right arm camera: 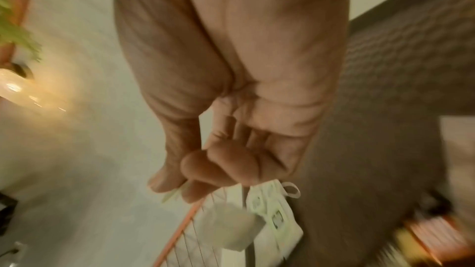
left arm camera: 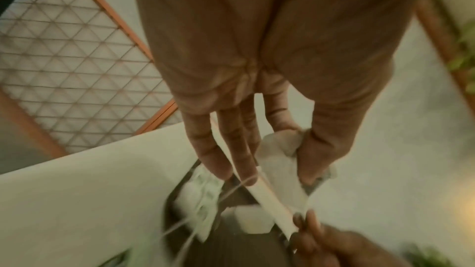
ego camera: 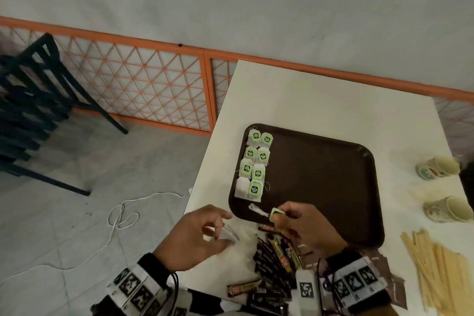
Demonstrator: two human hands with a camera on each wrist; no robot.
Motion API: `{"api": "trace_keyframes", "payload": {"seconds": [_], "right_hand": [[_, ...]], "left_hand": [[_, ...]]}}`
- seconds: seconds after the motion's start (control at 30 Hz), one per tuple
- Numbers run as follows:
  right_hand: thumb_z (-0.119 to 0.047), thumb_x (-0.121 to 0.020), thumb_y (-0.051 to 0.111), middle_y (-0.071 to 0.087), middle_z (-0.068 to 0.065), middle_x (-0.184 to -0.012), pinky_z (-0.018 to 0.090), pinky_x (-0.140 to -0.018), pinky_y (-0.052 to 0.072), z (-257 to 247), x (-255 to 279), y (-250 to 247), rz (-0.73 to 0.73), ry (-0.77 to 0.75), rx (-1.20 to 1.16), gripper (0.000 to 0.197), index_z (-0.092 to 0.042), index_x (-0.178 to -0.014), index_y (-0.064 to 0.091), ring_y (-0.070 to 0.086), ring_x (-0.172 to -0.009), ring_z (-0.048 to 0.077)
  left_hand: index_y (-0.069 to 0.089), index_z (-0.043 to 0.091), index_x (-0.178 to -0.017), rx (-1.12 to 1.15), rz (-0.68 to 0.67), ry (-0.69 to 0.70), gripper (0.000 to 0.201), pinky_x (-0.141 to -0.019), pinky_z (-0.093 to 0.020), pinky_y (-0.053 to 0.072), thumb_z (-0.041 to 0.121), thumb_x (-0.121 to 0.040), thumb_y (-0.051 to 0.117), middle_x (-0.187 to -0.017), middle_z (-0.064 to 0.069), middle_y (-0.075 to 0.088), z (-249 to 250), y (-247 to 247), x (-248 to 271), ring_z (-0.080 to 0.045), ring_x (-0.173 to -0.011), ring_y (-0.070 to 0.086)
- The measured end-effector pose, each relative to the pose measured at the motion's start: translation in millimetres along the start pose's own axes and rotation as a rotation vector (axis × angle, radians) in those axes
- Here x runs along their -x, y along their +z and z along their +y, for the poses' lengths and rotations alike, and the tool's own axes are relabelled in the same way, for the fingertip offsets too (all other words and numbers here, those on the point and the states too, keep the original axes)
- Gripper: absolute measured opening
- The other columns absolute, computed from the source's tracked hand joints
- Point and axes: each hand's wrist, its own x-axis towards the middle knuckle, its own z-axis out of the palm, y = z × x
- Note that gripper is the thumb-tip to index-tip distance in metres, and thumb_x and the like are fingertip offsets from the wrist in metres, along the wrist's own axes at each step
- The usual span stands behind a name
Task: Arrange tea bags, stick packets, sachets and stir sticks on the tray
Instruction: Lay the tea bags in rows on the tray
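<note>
A dark brown tray [ego camera: 333, 174] lies on the white table [ego camera: 307, 95]. Several green-tagged tea bags [ego camera: 254, 164] sit in two columns along its left side. My right hand [ego camera: 279, 215] pinches the green tag [ego camera: 276, 212] of one tea bag [ego camera: 256, 209], which hangs over the tray's near left corner. In the right wrist view this tag [right arm camera: 174, 194] shows between thumb and finger. My left hand [ego camera: 220, 228] pinches a second white tea bag [ego camera: 228, 235] just left of the tray; in the left wrist view this bag [left arm camera: 280, 161] sits between thumb and forefinger.
Dark stick packets [ego camera: 274, 259] lie heaped at the near table edge, brown sachets [ego camera: 384, 272] to their right, wooden stir sticks [ego camera: 441, 269] far right. Two paper cups [ego camera: 436, 168] lie on their sides right of the tray. Stacked chairs [ego camera: 30, 100] and a cable [ego camera: 120, 215] are on the floor, left.
</note>
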Motion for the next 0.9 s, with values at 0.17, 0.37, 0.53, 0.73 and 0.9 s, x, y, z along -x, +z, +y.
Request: {"api": "trace_keyframes", "payload": {"seconds": [0.17, 0.37, 0.53, 0.73, 0.9], "right_hand": [[-0.022, -0.093, 0.065, 0.067, 0.004, -0.075, 0.022, -0.058, 0.044, -38.1, 25.6, -26.5, 0.006, -0.144, -0.006, 0.015, -0.011, -0.093, 0.074, 0.054, -0.061, 0.012], [-0.020, -0.092, 0.062, 0.070, 0.007, -0.078, 0.024, -0.060, 0.051, -87.4, 62.1, -49.9, 0.002, -0.279, 0.096, 0.015, -0.014, -0.094, 0.075, 0.064, -0.066, 0.017], [-0.012, -0.092, 0.062, 0.069, 0.014, -0.082, 0.022, -0.057, 0.050, -101.0, 75.9, -46.9, 0.027, -0.304, 0.010, 0.015, -0.019, -0.095, 0.075, 0.064, -0.065, 0.019], [-0.016, -0.086, 0.067, 0.070, 0.008, -0.084, 0.022, -0.058, 0.051, -111.8, 78.3, -32.1, 0.045, -0.348, -0.080, 0.012, -0.009, -0.094, 0.071, 0.065, -0.066, 0.019], [-0.014, -0.085, 0.064, 0.065, 0.014, -0.082, 0.024, -0.058, 0.052, -118.8, 79.3, -32.0, 0.023, -0.374, -0.262, 0.013, -0.004, -0.094, 0.066, 0.063, -0.066, 0.021]], "left_hand": [[0.041, 0.007, -0.071, 0.281, -0.017, 0.044, 0.034, -0.070, -0.038, 0.052, -0.003, -0.081, 0.073, -0.093, -0.015, 0.075, 44.7, -22.2, 0.3, -0.036, -0.089, 0.073], [0.053, 0.019, -0.126, 0.469, -0.179, 0.004, 0.048, -0.073, -0.036, 0.054, -0.010, -0.088, 0.061, -0.092, -0.028, 0.060, 64.1, -20.2, -16.1, -0.039, -0.086, 0.071], [0.068, 0.008, -0.105, 0.752, -0.229, -0.121, 0.038, -0.060, -0.032, 0.046, -0.004, -0.073, 0.053, -0.092, -0.012, 0.057, 70.2, -4.7, -31.7, -0.021, -0.073, 0.057], [0.059, 0.044, -0.124, 0.170, -0.190, 0.145, 0.064, -0.078, -0.019, 0.048, 0.044, -0.066, 0.085, -0.103, 0.010, 0.055, 100.8, 0.0, -48.2, -0.002, -0.088, 0.055], [0.066, 0.035, -0.102, -0.044, -0.263, 0.271, 0.034, -0.082, -0.036, 0.051, 0.054, -0.076, 0.074, -0.097, 0.005, 0.058, 112.9, 29.4, -58.0, -0.011, -0.091, 0.058]]}}
